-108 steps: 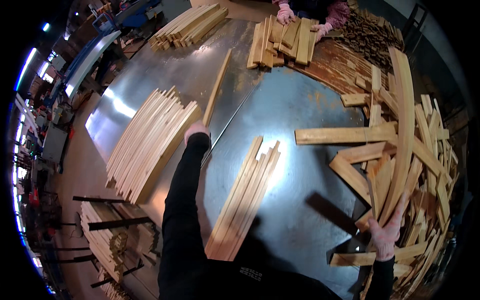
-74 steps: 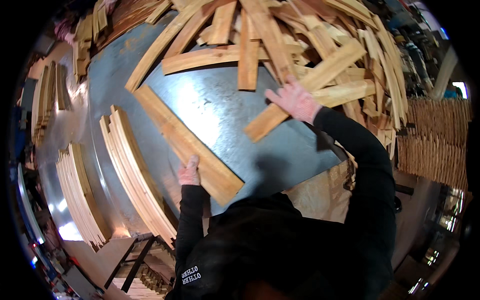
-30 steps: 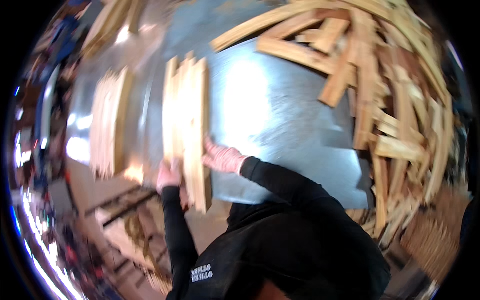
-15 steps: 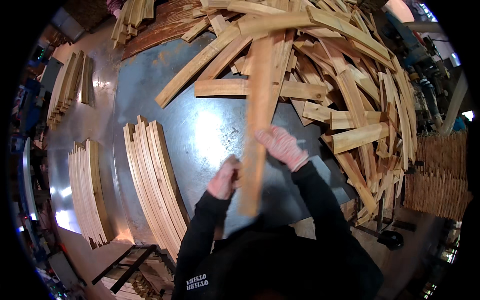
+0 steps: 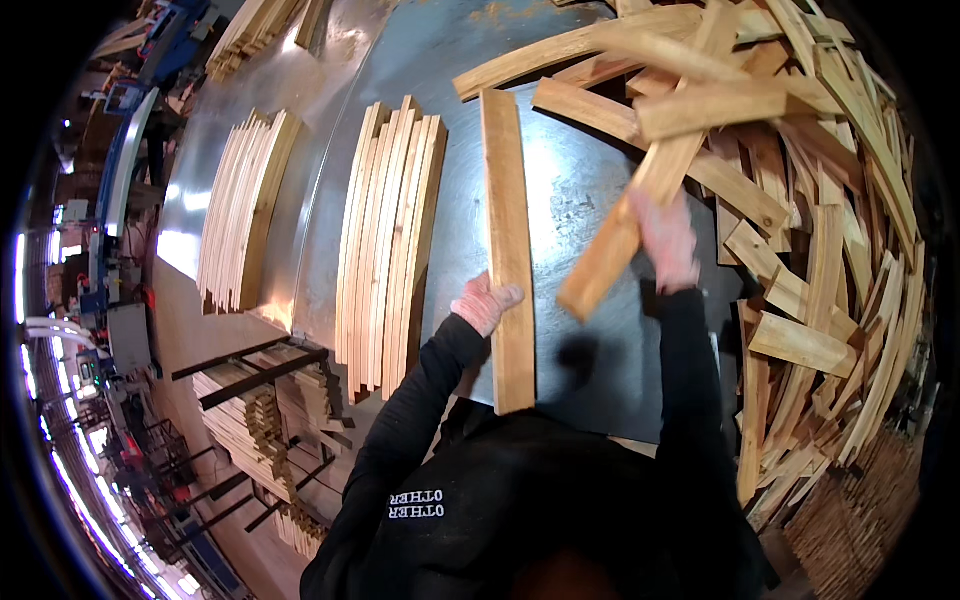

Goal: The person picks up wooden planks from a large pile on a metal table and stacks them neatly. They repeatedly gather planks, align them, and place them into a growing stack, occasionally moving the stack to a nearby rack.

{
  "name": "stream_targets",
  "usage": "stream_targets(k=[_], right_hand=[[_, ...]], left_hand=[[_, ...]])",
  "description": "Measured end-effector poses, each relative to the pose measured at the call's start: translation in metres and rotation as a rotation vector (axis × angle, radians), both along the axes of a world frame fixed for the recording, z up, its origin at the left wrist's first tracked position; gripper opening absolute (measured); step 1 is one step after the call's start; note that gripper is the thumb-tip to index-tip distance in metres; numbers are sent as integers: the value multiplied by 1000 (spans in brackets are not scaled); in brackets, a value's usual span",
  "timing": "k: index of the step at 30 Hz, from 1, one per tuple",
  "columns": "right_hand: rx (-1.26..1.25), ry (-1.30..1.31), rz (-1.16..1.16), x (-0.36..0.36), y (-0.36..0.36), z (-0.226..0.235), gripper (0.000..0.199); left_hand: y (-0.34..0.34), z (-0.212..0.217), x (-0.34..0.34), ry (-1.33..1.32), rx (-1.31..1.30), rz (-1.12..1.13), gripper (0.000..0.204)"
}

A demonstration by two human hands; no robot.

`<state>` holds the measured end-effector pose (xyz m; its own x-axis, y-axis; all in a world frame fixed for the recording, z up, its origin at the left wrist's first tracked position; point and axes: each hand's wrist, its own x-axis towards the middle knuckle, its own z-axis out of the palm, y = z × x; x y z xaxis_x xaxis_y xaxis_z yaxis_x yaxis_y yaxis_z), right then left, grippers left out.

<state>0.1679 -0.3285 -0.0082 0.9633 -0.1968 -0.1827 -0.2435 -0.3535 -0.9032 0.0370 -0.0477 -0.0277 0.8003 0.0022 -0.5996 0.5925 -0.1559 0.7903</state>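
My left hand (image 5: 485, 303), in a pink-and-white knit glove, grips a long wooden board (image 5: 510, 215) near its lower end, thumb across its face. This board stretches away from me over the metal table. Off to the right, my gloved right hand (image 5: 667, 238) is smeared by motion at the edge of a second wooden board (image 5: 612, 255). Its fingers seem wrapped round that board, which slants up to the jumbled pile of boards (image 5: 790, 205). Left of my left hand, a row of boards (image 5: 385, 250) stands on edge, side by side.
The grey metal table (image 5: 575, 190) shines beneath the boards. Another edge-on row of boards (image 5: 245, 215) lies farther left, with more boards (image 5: 255, 35) beyond it. Below the table's near left edge, stacked wood (image 5: 245, 425) rests by dark metal bars (image 5: 265, 380).
My view has swung, so the board rows appear farther right. My right hand has left the board that my left hand holds and moved to another at the pile.
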Motion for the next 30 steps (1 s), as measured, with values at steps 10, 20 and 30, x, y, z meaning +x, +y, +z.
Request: stream_targets(k=[10,20,30], right_hand=[[-948,-578,105,-39,-4,55,102],[-839,-259,-295,48,33,-22,102],[453,-59,149,-52,207,-30,63]], left_hand=[[20,-7,-14,-51,-612,302,37],[30,-13,-28,-76,367,216,87],[82,16,-55,-326,1239,-98,65]])
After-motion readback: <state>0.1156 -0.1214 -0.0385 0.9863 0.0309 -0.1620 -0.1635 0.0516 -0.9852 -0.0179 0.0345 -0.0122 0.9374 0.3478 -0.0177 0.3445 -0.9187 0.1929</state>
